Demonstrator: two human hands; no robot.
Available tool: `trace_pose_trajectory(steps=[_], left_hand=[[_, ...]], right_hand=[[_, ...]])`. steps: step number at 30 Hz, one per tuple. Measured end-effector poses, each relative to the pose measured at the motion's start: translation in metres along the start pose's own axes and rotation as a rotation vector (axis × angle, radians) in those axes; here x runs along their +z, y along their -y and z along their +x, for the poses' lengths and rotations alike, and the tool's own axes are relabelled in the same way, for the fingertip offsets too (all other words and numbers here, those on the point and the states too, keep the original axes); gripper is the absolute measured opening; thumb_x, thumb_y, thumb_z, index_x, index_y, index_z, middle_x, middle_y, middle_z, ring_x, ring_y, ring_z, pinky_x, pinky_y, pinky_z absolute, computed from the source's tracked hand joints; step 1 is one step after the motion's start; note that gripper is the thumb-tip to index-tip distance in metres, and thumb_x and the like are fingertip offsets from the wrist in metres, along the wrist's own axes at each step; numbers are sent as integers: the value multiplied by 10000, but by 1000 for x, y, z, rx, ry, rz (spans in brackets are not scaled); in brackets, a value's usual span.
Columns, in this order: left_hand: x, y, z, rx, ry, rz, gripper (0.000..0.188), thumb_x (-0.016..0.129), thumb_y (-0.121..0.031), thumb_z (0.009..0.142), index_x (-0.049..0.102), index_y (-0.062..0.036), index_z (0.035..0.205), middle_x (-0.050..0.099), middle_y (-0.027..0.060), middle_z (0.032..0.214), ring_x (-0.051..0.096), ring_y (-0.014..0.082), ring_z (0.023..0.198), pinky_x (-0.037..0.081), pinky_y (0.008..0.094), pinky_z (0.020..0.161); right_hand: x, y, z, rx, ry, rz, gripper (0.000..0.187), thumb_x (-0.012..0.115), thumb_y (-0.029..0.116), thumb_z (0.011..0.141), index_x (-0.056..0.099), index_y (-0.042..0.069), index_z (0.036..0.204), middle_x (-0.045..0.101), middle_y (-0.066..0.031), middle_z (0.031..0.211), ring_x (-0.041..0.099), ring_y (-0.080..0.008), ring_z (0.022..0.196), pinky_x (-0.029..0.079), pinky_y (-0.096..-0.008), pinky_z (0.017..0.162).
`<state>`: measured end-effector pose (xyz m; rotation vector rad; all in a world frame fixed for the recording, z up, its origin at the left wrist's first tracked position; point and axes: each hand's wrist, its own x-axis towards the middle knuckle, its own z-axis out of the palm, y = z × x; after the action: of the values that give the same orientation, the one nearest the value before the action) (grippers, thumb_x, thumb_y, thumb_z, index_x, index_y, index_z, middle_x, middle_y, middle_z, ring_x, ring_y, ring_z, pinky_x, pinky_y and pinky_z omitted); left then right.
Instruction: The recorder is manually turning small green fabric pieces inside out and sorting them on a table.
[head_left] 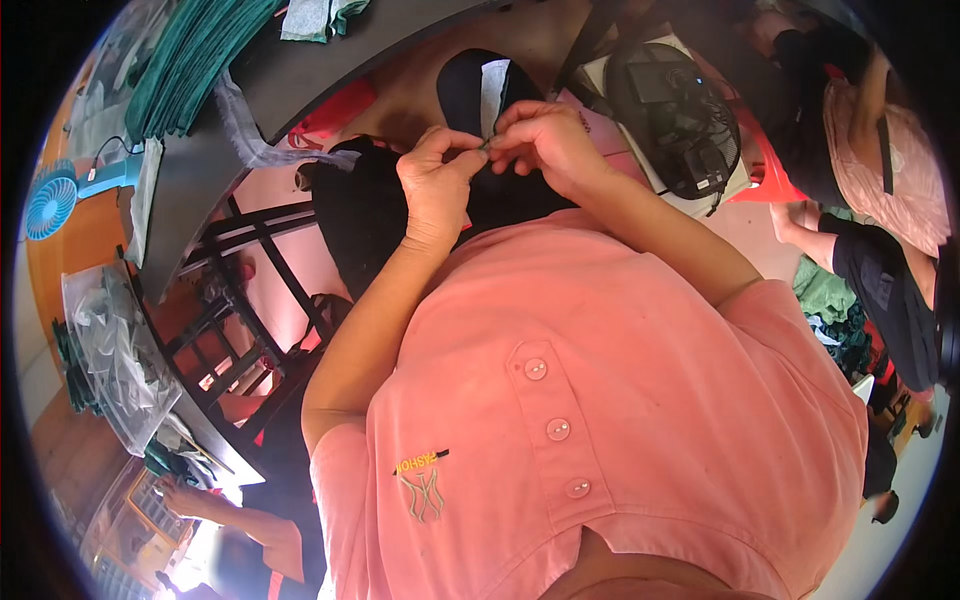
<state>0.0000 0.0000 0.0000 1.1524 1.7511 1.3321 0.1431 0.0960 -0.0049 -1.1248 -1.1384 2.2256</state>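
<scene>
My left hand (438,185) and my right hand (552,142) meet in front of my body. Their thumbs and fingertips are pinched together around the lower end of a narrow fabric strip (493,90), pale grey on the side that shows. The strip's upper part stands up above my fingers, against a dark rounded shape behind it. Just where the fingertips meet, a small dark edge of the cloth shows; the rest of the gripped end is hidden. Below my hands, dark cloth (370,205) covers my lap.
Green fabric pieces (195,70) lie stacked on the dark table (330,45) at left. A blue fan (55,200) and a clear plastic bag (120,360) are farther left. At right sits a black mesh-like item (680,115). Other people are at the right and lower left.
</scene>
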Motion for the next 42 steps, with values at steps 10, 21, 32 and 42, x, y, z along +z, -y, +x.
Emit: trace_pose_trajectory(steps=[10, 21, 32, 42], left_hand=[[-3, 0, -6, -44, -27, -34, 38, 643, 0, 765, 658, 24, 790, 596, 35, 728, 536, 101, 664, 436, 242, 634], [1, -8, -12, -241, -98, -319, 50, 647, 14, 769, 646, 23, 818, 611, 60, 735, 553, 102, 661, 454, 255, 606], [4, 10, 2, -50, -59, -218, 66, 596, -35, 805, 629, 19, 826, 585, 14, 729, 539, 89, 657, 416, 221, 576], [3, -20, -3, -500, -48, -746, 95, 602, -102, 824, 621, -9, 810, 585, 24, 748, 530, 87, 627, 388, 209, 559]], right_hand=[[4, -4, 0, 62, 93, 98, 42, 615, 51, 786, 610, 20, 814, 672, -121, 721, 658, -203, 591, 426, -255, 480], [12, -4, -3, -188, 54, -200, 47, 611, 65, 785, 626, 23, 771, 648, -59, 689, 609, -135, 594, 410, -236, 506], [13, 7, -5, -166, 23, -41, 68, 619, 72, 708, 631, 5, 717, 586, -54, 602, 563, -131, 528, 397, -245, 488], [14, 8, -6, -179, 3, -54, 78, 616, 97, 718, 629, 21, 730, 590, -45, 615, 558, -125, 520, 381, -234, 474]])
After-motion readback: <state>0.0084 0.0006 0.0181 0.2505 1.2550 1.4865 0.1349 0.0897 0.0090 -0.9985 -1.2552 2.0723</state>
